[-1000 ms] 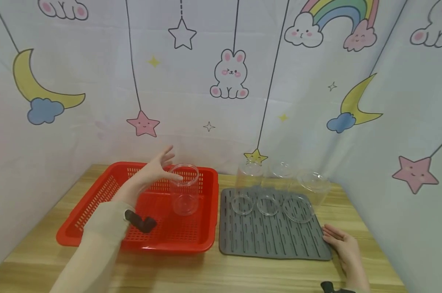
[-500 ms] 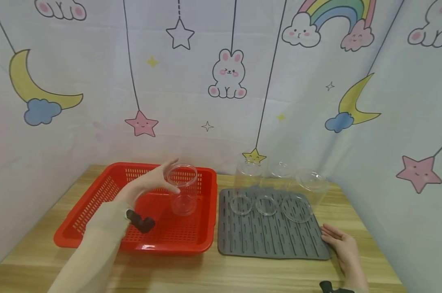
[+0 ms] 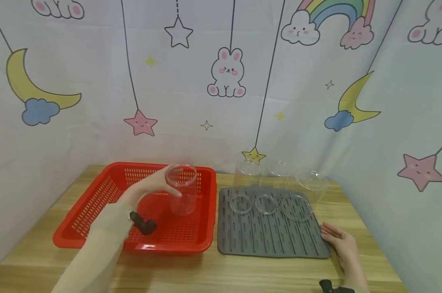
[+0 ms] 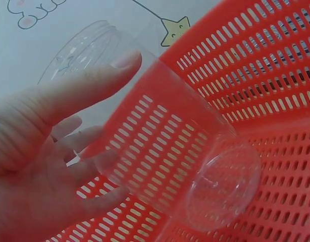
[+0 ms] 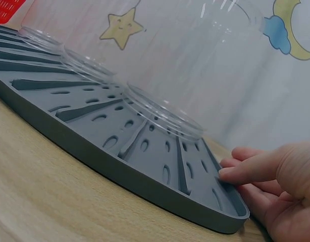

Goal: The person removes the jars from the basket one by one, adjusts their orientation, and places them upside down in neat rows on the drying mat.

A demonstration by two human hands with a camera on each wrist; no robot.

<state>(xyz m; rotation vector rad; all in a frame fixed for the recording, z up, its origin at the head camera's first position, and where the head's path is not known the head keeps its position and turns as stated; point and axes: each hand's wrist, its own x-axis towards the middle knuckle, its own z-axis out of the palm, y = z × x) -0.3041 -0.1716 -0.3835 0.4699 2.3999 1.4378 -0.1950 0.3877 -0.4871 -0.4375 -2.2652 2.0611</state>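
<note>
A clear plastic jar stands upright inside the red basket, near its right end. My left hand is round the jar's upper part, thumb on the near side and fingers on the far side. In the left wrist view, the thumb lies across the jar wall and the fingertips show through the plastic. My right hand rests at the right edge of the grey ridged mat. Its thumb touches the rim in the right wrist view, with the other fingers loosely bent beside it.
Three more clear jars stand in a row on the back of the mat: a left jar, a middle jar and a wider right jar. Everything sits on a wooden table, with a printed curtain close behind.
My left hand has come down from over the jar's rim to its upper side, and its raised fingers have closed in round it. The right hand stays at the mat's edge.
</note>
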